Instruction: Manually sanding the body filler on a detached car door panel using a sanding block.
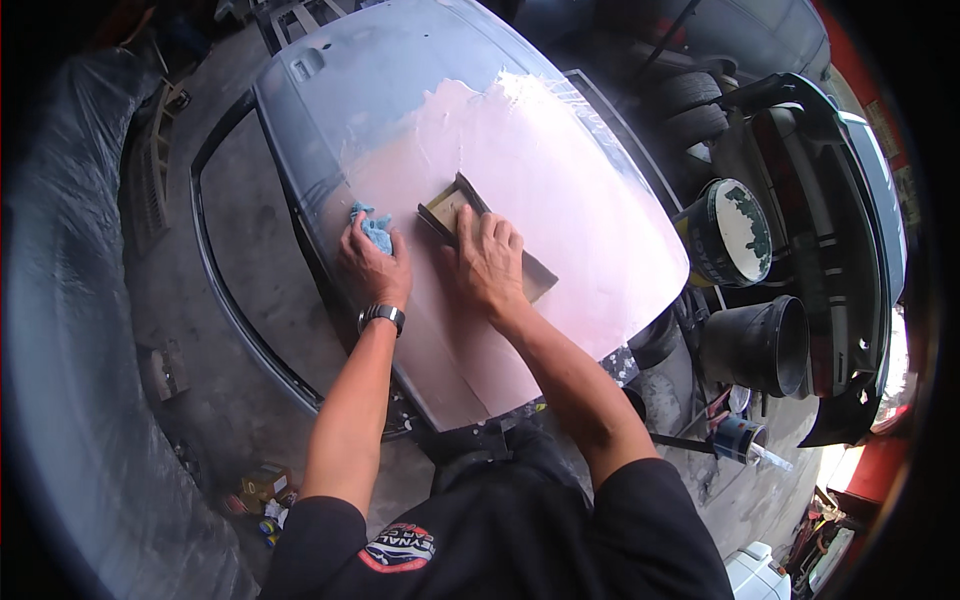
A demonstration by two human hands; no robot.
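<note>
A car door lies flat in front of me, grey at its far end and coated with pale pink filler over the near part. My right hand grips a long sanding block wrapped in dark sandpaper, which rests on the pink surface. The fingers lie over the block's top. To its left, my left hand is closed round a crumpled blue cloth at the door's left side. A watch with a metal band sits on that wrist.
The door's window frame juts out on the left. At right stand a bucket with a white lid, a dark bucket, a tin and a large dark bumper. Plastic sheeting hangs along the far left.
</note>
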